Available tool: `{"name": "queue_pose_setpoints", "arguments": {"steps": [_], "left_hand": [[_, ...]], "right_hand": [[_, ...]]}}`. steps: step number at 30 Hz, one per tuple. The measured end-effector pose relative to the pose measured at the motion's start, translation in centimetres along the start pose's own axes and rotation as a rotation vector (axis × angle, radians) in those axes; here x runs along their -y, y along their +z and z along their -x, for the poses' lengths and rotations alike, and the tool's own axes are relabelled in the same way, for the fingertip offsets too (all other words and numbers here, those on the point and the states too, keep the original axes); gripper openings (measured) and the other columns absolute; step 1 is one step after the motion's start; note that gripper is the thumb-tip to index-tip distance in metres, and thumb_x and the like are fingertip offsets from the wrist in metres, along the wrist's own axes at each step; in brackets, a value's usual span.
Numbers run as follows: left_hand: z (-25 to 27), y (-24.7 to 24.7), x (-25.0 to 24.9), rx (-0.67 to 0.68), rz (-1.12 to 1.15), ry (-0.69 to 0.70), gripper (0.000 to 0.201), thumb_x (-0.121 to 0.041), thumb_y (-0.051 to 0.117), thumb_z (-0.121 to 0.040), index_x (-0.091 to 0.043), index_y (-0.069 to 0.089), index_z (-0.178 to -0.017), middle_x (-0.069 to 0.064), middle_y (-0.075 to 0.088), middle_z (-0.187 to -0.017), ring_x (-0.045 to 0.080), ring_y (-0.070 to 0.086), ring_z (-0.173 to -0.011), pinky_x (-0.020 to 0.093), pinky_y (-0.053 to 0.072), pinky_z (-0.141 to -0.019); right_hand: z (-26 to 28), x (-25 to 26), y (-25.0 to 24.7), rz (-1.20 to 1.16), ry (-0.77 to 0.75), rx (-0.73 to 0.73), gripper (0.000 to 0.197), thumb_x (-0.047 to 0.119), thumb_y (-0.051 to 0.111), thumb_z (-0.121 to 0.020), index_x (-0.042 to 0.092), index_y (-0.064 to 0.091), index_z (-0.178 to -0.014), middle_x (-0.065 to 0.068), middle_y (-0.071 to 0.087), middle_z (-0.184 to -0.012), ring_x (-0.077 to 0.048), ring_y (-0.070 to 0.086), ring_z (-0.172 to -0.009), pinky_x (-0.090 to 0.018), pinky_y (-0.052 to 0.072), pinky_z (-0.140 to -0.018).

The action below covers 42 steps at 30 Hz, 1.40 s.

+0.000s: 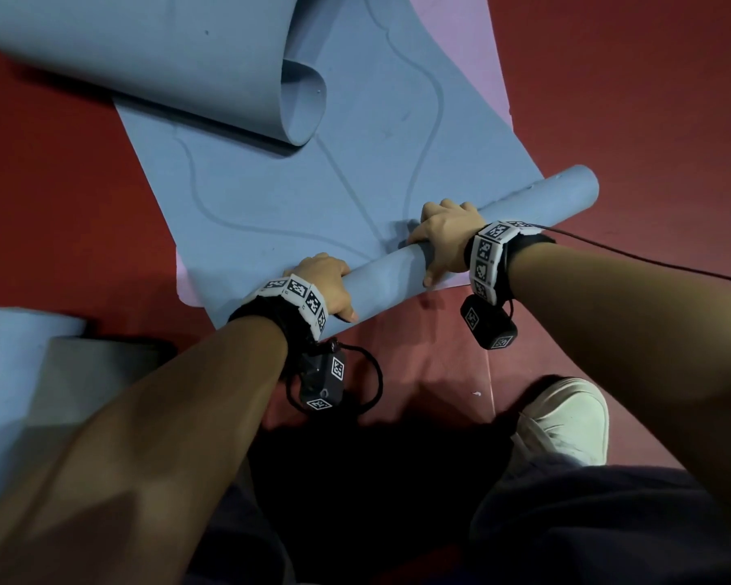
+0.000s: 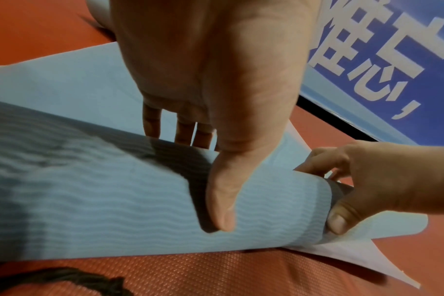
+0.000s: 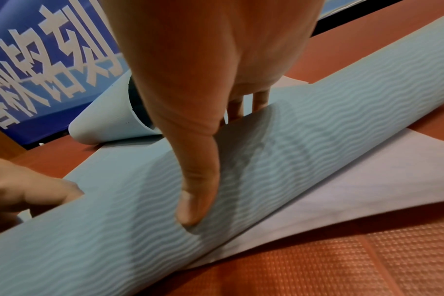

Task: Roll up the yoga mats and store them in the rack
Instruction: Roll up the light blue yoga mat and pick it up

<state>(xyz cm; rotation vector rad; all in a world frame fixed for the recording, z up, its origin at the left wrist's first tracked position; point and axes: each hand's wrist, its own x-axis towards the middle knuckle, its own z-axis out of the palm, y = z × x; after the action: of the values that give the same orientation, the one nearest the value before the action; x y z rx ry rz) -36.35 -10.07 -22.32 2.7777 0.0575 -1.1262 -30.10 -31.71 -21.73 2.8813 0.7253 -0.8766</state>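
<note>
A blue yoga mat [image 1: 313, 192] lies flat on the red floor, and its near end is wound into a tight roll [image 1: 524, 200] that runs slantwise in front of me. My left hand [image 1: 334, 285] grips the roll near its left end. My right hand [image 1: 439, 242] grips it near the middle. On both hands the fingers curl over the far side and the thumb presses the near side. The left wrist view shows the left hand [image 2: 216, 170] on the ribbed roll [image 2: 89, 200]. The right wrist view shows the right hand [image 3: 205, 160] on the roll [image 3: 317, 140].
A pink mat [image 1: 461, 57] lies under the blue one. A second blue mat [image 1: 144, 57], loosely curled, lies across the far end. Another mat [image 1: 1, 373] sits at my left. My white shoe [image 1: 566, 420] is behind the roll. A blue banner [image 2: 393, 60] stands beyond the mats.
</note>
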Motion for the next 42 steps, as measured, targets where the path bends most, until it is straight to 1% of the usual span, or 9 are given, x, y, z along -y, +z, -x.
{"name": "queue_pose_setpoints", "arguments": {"steps": [5,10,15,20,25,28,33,36,42], "left_hand": [[-0.1,-0.5,0.3,-0.054,0.083,-0.025,0.07,-0.032,0.09,-0.066,-0.023,0.047,-0.12,-0.004,0.06,-0.114,0.022,0.058,-0.107,0.041,0.042,-0.097],[-0.4,-0.7,1.3,-0.032,0.174,-0.02,0.058,-0.028,0.082,-0.076,-0.023,0.049,-0.123,0.001,0.061,-0.121,0.024,0.059,-0.108,0.039,0.048,-0.096],[0.0,-0.9,0.6,-0.071,-0.024,-0.025,0.053,-0.034,0.071,-0.083,-0.028,0.052,-0.132,0.001,0.045,-0.132,0.027,0.039,-0.127,0.046,0.036,-0.101],[0.5,-0.7,0.1,-0.078,-0.134,-0.026,0.084,-0.062,0.079,-0.067,-0.027,0.047,-0.136,0.003,0.042,-0.133,0.028,0.04,-0.125,0.051,0.037,-0.099],[0.6,-0.2,-0.5,-0.274,-0.116,0.005,0.074,-0.045,0.082,-0.073,-0.021,0.04,-0.129,0.004,0.054,-0.127,0.03,0.052,-0.116,0.047,0.037,-0.098],[0.2,-0.9,0.1,-0.245,-0.006,-0.021,0.059,-0.039,0.078,-0.08,-0.023,0.045,-0.126,0.002,0.057,-0.124,0.028,0.053,-0.116,0.05,0.034,-0.102],[-0.3,-1.5,0.5,-0.194,0.095,-0.045,0.054,-0.034,0.076,-0.083,-0.026,0.048,-0.129,0.002,0.057,-0.125,0.028,0.053,-0.117,0.05,0.031,-0.105],[-0.4,-1.7,0.6,-0.182,0.093,-0.056,0.054,-0.034,0.073,-0.085,-0.029,0.048,-0.133,0.0,0.052,-0.132,0.027,0.046,-0.125,0.049,0.03,-0.102],[-0.6,-2.0,0.8,-0.215,0.021,-0.052,0.051,-0.033,0.061,-0.094,-0.033,0.047,-0.143,-0.002,0.042,-0.139,0.026,0.037,-0.129,0.048,0.031,-0.1]], "right_hand": [[-0.6,0.3,-0.7,-0.02,0.008,-0.008,0.08,0.05,0.086,-0.062,0.029,0.052,-0.131,0.002,0.057,-0.116,-0.022,0.054,-0.111,-0.04,0.036,-0.097],[-1.0,-0.4,-0.7,-0.17,0.062,-0.04,0.061,0.042,0.086,-0.067,0.021,0.051,-0.112,0.004,0.06,-0.096,-0.023,0.057,-0.097,-0.035,0.033,-0.087],[-1.0,-0.5,0.1,-0.155,0.058,-0.133,0.056,0.049,0.079,-0.072,0.027,0.06,-0.12,0.001,0.06,-0.115,-0.024,0.045,-0.116,-0.038,0.032,-0.095],[-0.8,-0.3,-0.1,-0.09,0.1,-0.196,0.057,0.06,0.07,-0.077,0.04,0.06,-0.129,-0.002,0.051,-0.124,-0.026,0.04,-0.12,-0.039,0.031,-0.096],[-1.3,-0.1,-0.3,-0.159,0.125,-0.22,0.057,0.053,0.075,-0.076,0.027,0.061,-0.124,-0.005,0.059,-0.12,-0.027,0.048,-0.115,-0.036,0.036,-0.09],[-1.6,0.2,0.1,-0.214,0.136,-0.286,0.046,0.046,0.074,-0.08,0.016,0.06,-0.112,-0.009,0.064,-0.112,-0.031,0.053,-0.107,-0.036,0.037,-0.085],[-1.8,0.4,-0.2,-0.251,0.122,-0.285,0.033,0.042,0.07,-0.085,0.017,0.07,-0.107,-0.007,0.063,-0.118,-0.03,0.049,-0.115,-0.037,0.04,-0.093],[-1.5,0.3,-0.4,-0.198,0.092,-0.318,0.039,0.048,0.071,-0.081,0.021,0.074,-0.109,-0.004,0.059,-0.122,-0.03,0.044,-0.117,-0.038,0.039,-0.093],[-1.0,0.2,-0.2,-0.097,0.056,-0.234,0.078,0.059,0.082,-0.06,0.033,0.059,-0.13,-0.002,0.049,-0.124,-0.027,0.043,-0.115,-0.037,0.033,-0.095]]}}
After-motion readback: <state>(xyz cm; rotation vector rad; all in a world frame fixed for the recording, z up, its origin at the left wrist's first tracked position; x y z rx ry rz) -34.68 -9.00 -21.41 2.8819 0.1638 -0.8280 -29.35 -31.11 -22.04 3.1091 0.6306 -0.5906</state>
